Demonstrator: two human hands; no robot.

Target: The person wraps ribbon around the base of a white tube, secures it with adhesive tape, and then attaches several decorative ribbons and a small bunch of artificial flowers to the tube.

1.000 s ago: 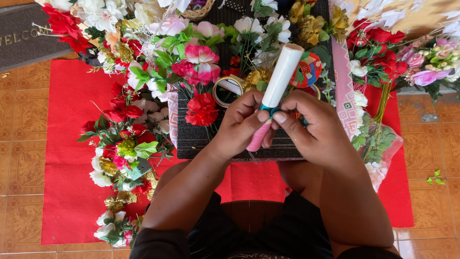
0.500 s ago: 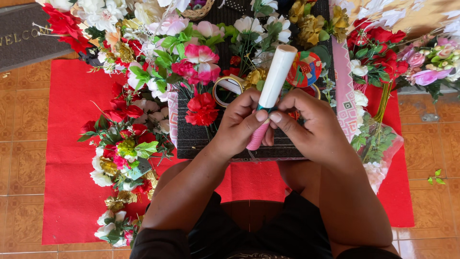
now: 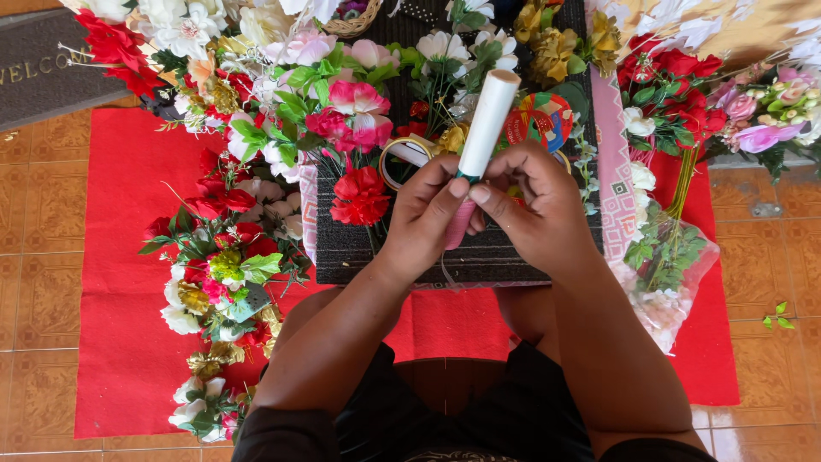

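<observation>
While both hands pinch white-pink roll (image 3: 481, 145) — left hand (image 3: 425, 218), right hand (image 3: 534, 210) fingers closed — grey doormat (image 3: 43, 77) top-left.

Floor (image 3: 34, 299): glossy brown patterned tile. A red mat (image 3: 111, 257) lies flat on it, covering the middle from left to right; tile shows on both sides and along the bottom edge. A dark doormat (image 3: 43, 77) sits top left on the tile, its corner just beside the red mat. Loose green leaf sprig (image 3: 776, 315) on bare tile at right, near the red mat's edge. On the red mat: a dark woven board (image 3: 359, 244) at centre, a pile of artificial flowers (image 3: 222, 257) spread down the left side, and a clear bag of stems (image 3: 671, 274) on the right, touching the board's pink-trimmed edge.
</observation>
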